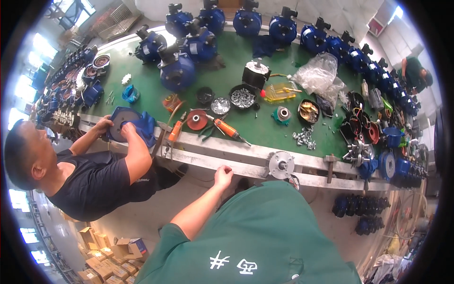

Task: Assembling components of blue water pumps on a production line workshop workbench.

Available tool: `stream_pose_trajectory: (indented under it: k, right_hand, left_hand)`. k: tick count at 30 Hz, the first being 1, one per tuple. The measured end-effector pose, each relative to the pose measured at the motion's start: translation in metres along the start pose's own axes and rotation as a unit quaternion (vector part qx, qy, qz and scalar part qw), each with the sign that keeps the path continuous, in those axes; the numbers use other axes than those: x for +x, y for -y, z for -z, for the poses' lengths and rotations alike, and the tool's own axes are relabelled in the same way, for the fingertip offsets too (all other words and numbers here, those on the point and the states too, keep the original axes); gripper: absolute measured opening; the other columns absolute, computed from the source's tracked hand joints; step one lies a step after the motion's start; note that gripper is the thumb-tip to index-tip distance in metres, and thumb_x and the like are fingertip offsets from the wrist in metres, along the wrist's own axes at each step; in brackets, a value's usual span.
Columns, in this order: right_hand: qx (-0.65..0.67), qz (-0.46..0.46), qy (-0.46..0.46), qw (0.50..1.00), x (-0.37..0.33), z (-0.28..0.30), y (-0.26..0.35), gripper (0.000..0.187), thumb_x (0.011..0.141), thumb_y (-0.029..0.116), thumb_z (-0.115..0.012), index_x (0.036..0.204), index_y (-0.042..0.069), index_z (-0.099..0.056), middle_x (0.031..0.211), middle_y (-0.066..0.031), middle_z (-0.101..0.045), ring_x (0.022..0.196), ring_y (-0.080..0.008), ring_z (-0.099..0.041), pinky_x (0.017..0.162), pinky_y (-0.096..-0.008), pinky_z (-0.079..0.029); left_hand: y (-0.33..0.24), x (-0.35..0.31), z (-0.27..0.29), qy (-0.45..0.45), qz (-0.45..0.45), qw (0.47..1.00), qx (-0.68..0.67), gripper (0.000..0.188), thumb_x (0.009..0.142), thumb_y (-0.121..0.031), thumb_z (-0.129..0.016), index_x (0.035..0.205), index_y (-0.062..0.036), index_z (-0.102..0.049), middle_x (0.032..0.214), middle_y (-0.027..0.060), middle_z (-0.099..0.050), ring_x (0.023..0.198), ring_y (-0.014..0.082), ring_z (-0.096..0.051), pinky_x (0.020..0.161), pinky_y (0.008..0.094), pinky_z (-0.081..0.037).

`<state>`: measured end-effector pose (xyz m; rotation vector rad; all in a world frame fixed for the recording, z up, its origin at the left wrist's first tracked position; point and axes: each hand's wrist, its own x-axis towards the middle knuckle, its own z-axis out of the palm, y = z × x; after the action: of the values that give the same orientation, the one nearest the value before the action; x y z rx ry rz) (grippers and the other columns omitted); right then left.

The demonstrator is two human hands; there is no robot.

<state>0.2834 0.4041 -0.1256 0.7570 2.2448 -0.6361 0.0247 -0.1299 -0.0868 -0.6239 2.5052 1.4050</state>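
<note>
Motor part [281,164]: silvery round metal flange, face turned up, dark-ringed hub and short shaft at centre. Sits on the pale rail along the bench's [265,135] near edge, just right of that edge's middle. Underside hidden.

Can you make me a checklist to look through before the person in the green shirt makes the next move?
1. Left hand apart from the silver motor part: ok, there is a gap between them.
2. Left hand empty: cannot tell, its fingers are curled in.
3. Right hand in sight: not ok, it doesn't show in the picture.
4. Orange power tool put down: ok, it lies on the green bench with nobody holding it.
5. Small screws all in bowls: not ok, some loose screws lie scattered on the bench.
6. Co-worker's hands out of the way: ok, they're at a blue housing further left.
</note>
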Motion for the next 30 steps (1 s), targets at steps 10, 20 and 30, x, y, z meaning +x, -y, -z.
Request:
stream_pose_trajectory:
  k: [10, 20, 30]
  right_hand:
    - [0.090, 0.015, -0.014, 0.996, -0.037, 0.011, 0.080, 0.029, 0.077, 0.025, -0.072, 0.097, 0.004, -0.074, 0.092, -0.0162, -0.074, 0.088, -0.0274, -0.072, 0.081, -0.0375, -0.056]
    - [0.115, 0.004, -0.067, 0.991, -0.053, 0.027, 0.101, 0.028, 0.080, 0.018, -0.067, 0.103, 0.004, -0.073, 0.100, -0.0154, -0.075, 0.095, -0.0273, -0.072, 0.086, -0.0374, -0.056]
    - [0.171, -0.026, -0.095, 0.980, -0.044, 0.027, 0.075, 0.027, 0.080, 0.016, -0.063, 0.104, 0.005, -0.073, 0.104, -0.0165, -0.073, 0.099, -0.0314, -0.070, 0.089, -0.0404, -0.055]
  left_hand:
    - [0.018, 0.031, -0.003, 0.055, 0.003, 0.997, -0.060, 0.021, 0.084, -0.013, -0.073, 0.100, -0.0014, -0.068, 0.093, 0.0105, -0.070, 0.089, 0.0204, -0.067, 0.083, 0.0338, -0.053]
    - [-0.029, 0.027, -0.026, 0.151, -0.012, 0.985, -0.079, 0.021, 0.088, -0.009, -0.068, 0.106, -0.0002, -0.065, 0.095, 0.0085, -0.068, 0.090, 0.0181, -0.064, 0.084, 0.0322, -0.052]
    - [-0.210, -0.004, -0.065, 0.130, -0.246, 0.960, -0.042, 0.023, 0.089, -0.003, -0.066, 0.111, 0.0013, -0.061, 0.112, 0.0146, -0.058, 0.096, 0.0260, -0.062, 0.086, 0.0374, -0.051]
